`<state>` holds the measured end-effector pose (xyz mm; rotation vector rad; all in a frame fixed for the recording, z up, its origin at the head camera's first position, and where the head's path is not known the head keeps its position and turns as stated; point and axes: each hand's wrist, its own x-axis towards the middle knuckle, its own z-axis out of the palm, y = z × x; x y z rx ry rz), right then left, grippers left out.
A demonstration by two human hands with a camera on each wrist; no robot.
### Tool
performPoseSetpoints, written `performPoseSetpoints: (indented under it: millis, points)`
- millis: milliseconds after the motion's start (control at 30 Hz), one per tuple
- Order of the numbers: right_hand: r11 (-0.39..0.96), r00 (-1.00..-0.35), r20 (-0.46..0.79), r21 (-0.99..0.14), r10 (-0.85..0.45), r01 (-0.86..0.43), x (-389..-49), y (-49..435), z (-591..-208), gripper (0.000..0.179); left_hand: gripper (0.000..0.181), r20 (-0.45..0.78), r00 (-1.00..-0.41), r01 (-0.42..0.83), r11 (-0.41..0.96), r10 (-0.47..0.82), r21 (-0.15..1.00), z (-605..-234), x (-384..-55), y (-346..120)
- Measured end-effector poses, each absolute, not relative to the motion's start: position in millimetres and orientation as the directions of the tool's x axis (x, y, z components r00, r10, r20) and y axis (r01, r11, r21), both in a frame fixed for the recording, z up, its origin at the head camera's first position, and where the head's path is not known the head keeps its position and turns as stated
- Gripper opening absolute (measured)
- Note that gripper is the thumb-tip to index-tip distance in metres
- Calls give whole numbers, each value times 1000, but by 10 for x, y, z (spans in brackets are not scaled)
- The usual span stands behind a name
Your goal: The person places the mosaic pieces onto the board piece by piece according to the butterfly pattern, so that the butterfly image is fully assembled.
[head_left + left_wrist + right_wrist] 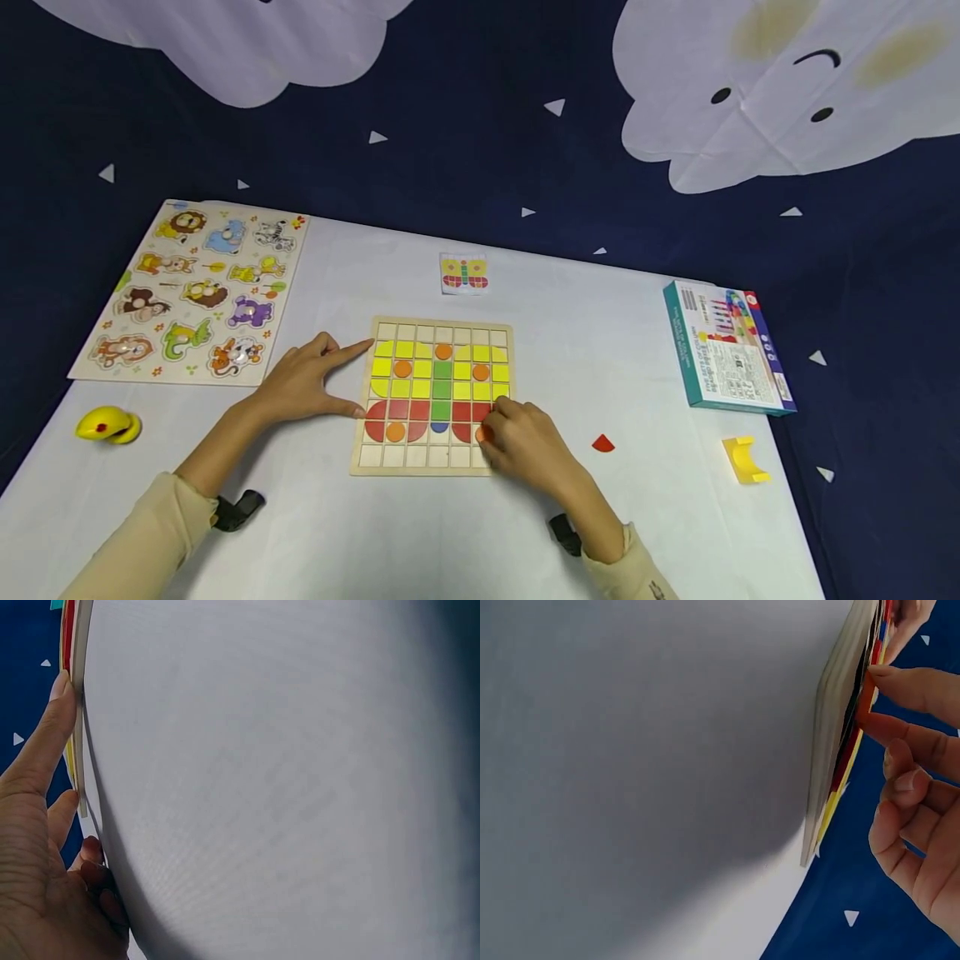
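Note:
A square wooden grid board point(433, 465) lies on the table, its cells filled with yellow, red, green, orange and blue pieces in a butterfly pattern. At its left edge my left hand point(296, 383) touches with index finger and thumb spread apart. Over the lower right of the board, my right hand point(528, 442) pinches an orange round piece point(865, 699) between thumb and index finger, close on the board's surface. The hand covers some red cells there. A loose red quarter-circle piece point(603, 443) lies to the right of this hand.
Behind the board lies a small butterfly picture card point(464, 274). An animal puzzle board point(187, 292) and a yellow curved toy point(108, 425) are at left. A teal-edged box point(727, 346) and a yellow arched block point(745, 460) are at right.

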<state>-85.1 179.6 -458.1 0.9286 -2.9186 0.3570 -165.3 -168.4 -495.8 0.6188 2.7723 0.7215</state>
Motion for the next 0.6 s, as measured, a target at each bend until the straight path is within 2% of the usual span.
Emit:
performPoseSetpoints:
  millis: [367,600]
  points:
    - [823,-842,138,-181,-521,-539,-820,1757,-4597,8,109,-86,-889,351,788,451,505,-4938,-1666,-1678]
    - [833,-868,97,-247,-487,-495,-799,1774,-4587,9,109,-87,-889,349,787,450,508,-4938,-1648,-1682]
